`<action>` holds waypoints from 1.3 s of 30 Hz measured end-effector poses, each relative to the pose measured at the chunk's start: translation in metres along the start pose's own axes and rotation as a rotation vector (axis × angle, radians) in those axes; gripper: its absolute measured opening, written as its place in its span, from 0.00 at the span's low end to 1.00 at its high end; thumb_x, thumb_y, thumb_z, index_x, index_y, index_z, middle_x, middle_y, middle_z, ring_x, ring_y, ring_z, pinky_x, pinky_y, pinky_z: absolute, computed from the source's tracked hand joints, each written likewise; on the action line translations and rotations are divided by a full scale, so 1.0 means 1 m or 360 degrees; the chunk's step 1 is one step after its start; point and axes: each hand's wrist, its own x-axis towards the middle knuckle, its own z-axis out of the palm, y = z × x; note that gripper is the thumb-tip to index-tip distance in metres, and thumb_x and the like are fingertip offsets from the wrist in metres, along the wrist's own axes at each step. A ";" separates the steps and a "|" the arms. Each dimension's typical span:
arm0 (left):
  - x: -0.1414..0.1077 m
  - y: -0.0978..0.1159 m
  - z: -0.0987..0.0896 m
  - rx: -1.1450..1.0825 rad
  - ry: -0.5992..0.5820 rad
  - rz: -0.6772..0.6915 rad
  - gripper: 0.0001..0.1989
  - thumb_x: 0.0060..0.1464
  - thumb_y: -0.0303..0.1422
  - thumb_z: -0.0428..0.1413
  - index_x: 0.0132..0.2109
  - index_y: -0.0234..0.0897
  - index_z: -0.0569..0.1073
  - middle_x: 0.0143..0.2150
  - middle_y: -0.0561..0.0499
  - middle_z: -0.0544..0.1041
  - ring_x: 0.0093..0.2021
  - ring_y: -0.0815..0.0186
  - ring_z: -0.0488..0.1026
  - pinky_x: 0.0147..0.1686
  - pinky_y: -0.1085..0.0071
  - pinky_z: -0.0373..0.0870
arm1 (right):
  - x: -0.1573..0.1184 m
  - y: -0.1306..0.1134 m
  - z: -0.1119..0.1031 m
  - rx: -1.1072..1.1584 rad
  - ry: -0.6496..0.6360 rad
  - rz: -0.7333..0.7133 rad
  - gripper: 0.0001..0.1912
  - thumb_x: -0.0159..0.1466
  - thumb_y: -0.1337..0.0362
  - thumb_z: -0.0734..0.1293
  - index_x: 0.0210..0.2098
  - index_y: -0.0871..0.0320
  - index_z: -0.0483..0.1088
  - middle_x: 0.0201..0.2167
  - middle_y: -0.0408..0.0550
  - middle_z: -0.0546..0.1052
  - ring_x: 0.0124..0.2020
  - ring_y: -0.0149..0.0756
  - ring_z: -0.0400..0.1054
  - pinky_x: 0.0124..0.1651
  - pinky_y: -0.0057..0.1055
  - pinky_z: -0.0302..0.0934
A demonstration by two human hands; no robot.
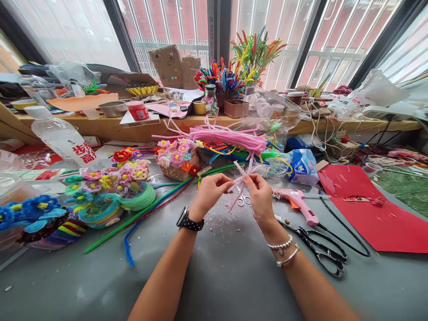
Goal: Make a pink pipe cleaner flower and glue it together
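Left hand (209, 192), right hand (261, 198): fingers pinched on crossed pink stems (239, 168) near crossing, presumably for steady alignment.

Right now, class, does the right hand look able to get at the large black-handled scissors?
Probably yes: the large scissors lie beside the right forearm, apparently uncovered, though the right hand would first need to release the pink stems.

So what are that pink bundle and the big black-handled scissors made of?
The pink bundle looks like fuzzy pipe cleaners, judging by its soft, matte strands. The scissors seem to have metal blades and glossy handles, perhaps painted metal, given the pale worn-looking patches.
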 end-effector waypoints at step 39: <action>-0.003 0.001 -0.009 -0.0323 -0.0715 -0.0264 0.14 0.42 0.39 0.56 0.23 0.31 0.67 0.20 0.55 0.65 0.22 0.74 0.60 0.25 0.74 0.55 | 0.004 -0.021 -0.009 0.0167 -0.0686 0.0103 0.07 0.50 0.61 0.67 0.24 0.58 0.67 0.24 0.40 0.66 0.27 0.27 0.59 0.34 0.27 0.54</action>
